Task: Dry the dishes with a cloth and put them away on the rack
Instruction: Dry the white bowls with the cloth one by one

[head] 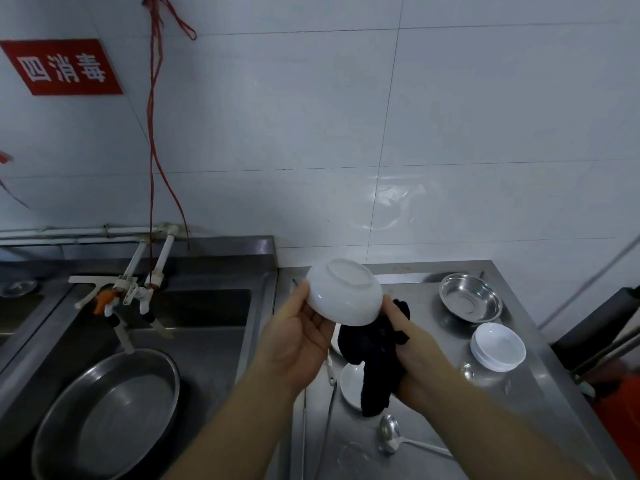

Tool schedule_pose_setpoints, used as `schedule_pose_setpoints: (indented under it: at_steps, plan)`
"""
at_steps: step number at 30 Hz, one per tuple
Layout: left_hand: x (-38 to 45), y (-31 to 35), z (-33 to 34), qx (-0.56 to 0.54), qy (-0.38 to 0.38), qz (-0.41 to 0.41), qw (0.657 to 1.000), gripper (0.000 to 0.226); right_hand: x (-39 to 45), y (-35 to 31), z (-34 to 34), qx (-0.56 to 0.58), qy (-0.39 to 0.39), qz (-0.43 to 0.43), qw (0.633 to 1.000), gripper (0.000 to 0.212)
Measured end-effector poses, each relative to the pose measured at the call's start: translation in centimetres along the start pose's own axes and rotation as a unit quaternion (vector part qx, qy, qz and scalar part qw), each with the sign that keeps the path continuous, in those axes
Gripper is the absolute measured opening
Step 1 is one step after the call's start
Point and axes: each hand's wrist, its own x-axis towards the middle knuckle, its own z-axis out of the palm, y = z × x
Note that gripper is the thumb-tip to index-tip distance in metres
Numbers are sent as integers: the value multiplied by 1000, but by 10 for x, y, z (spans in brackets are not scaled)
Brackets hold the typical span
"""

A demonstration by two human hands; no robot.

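A white bowl [344, 294] is held up over the steel counter, turned so its foot ring faces the camera. My left hand [298, 336] grips its left rim. My right hand [412, 344] holds a dark cloth [375, 358] bunched in the palm, pressed against the bowl's lower right edge. The cloth hangs down below the bowl. No rack is in view.
On the steel counter [540, 386] stand a steel bowl [470, 301], stacked white dishes [498, 346], a white plate [350, 384] partly under the cloth, a steel ladle [389, 436] and a spoon [467, 370]. The sink at left holds a large steel basin [110, 414] under taps [135, 292].
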Motion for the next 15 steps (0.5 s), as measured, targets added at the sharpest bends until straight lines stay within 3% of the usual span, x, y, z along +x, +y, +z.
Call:
schedule_pose_setpoints:
  at_steps: [2,5,8,10,11,13,15]
  plan:
    - [3,3,4,26,3,22,999,36,0,1,-1,-25,32,-4,999,50]
    - [5,9,4,83,-1,53,995,30,-2,-3,-4,-36,63,-40,997,24]
    - [5,11,0,209,4,73,975,26,-7,-17,4,-47,60,-174,982,28]
    - [3,8,-1,297,-10,75,952,20,-15,-29,17,-80,54,-253,963,10]
    - [0,6,0,330,-26,75,941,17,-19,-33,23,-115,49,-287,950,11]
    - [-4,3,3,362,-79,73,926,14,-26,-36,32,-221,17,-370,902,24]
    - [-8,3,5,363,-132,65,920,18,-29,-37,34,-371,-41,-485,791,28]
